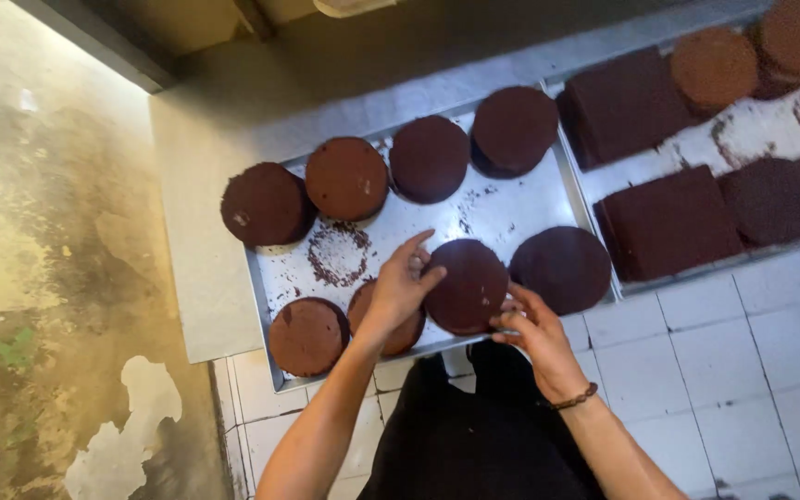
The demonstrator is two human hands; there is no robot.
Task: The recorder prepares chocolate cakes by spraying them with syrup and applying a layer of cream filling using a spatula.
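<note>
A round dark chocolate cake sits near the front of a metal tray. My left hand presses against its left side, fingers spread. My right hand grips its lower right edge; a dark bracelet circles that wrist. Under my left hand lies another round cake, partly hidden. A third round cake rests at the tray's front left corner.
Several more round cakes line the tray's far side, and one lies right of the held cake. A crumb ring marks a bare spot. A second tray at right holds square and round cakes. White tiled counter runs below.
</note>
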